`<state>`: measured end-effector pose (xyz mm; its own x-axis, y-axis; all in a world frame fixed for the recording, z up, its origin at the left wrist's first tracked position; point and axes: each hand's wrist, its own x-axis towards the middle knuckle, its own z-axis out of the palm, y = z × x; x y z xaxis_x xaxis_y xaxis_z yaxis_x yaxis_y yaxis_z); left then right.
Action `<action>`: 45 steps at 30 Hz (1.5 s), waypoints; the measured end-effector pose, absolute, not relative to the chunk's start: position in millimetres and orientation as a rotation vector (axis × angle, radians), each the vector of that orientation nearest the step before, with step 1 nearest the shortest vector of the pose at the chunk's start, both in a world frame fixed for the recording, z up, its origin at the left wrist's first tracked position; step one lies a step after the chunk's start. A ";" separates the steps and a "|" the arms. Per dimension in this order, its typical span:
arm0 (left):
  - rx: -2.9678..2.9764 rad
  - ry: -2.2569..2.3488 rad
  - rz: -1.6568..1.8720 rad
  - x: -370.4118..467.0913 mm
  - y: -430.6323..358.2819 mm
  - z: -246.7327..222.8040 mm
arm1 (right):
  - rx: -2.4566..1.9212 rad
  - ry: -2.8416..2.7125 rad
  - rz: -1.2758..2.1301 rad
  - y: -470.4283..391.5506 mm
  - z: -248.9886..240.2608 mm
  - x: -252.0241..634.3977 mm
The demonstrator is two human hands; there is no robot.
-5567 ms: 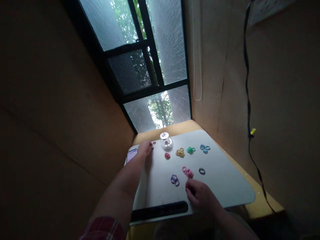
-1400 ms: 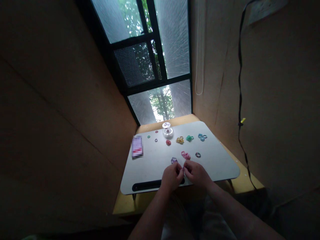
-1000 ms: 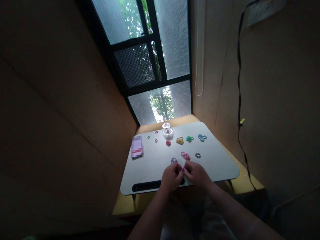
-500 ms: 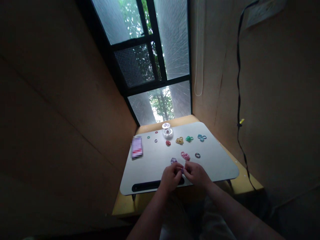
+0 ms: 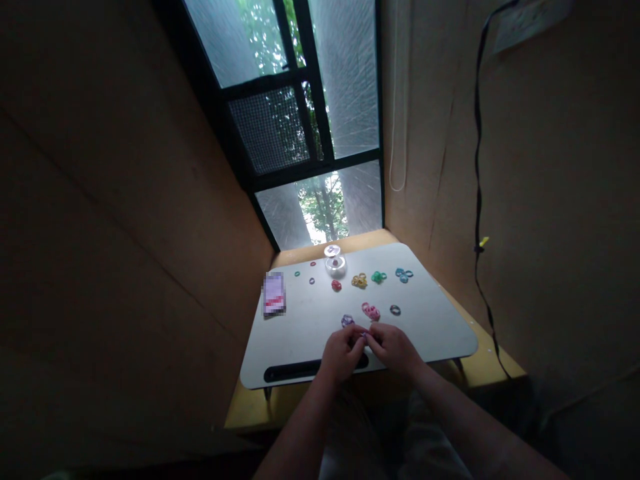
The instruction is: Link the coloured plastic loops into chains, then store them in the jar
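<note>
My left hand (image 5: pixel 343 352) and my right hand (image 5: pixel 394 347) meet above the near part of the white board. Between their fingertips is a small purple hair tie (image 5: pixel 365 335), mostly covered by the fingers. Just beyond my left fingers lies a cluster of purple hair ties (image 5: pixel 347 321). A pink bunch (image 5: pixel 371 311) sits past my right hand, with a single dark hair tie (image 5: pixel 395 310) to its right. Farther back are red (image 5: pixel 337 285), yellow (image 5: pixel 359 280), green (image 5: pixel 379 277) and blue (image 5: pixel 404 275) groups.
A clear round container (image 5: pixel 335 265) stands at the back of the lap-desk board (image 5: pixel 300 333). Single small rings (image 5: pixel 312 281) lie left of it. A blurred phone-like item (image 5: pixel 274 293) is at the left edge. A black slot (image 5: pixel 293 371) runs along the front; a cable (image 5: pixel 477 200) hangs right.
My hands stay in nearly the same place. The fingertips have shifted slightly around the small purple hair tie, and less of it shows now.
</note>
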<state>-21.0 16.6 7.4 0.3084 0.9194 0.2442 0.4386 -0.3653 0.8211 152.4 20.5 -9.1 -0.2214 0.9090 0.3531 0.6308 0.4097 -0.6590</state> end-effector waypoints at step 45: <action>1.973 1.380 0.993 -17.0 17.6 2.0 | -1.294 -1.962 0.536 18.4 -4.5 151.6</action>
<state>-17.0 17.6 2.0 0.2079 0.9414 0.2656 0.5514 -0.3371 0.7631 151.6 18.4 -4.5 -0.2420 0.9106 0.3350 0.6135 0.4111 -0.6742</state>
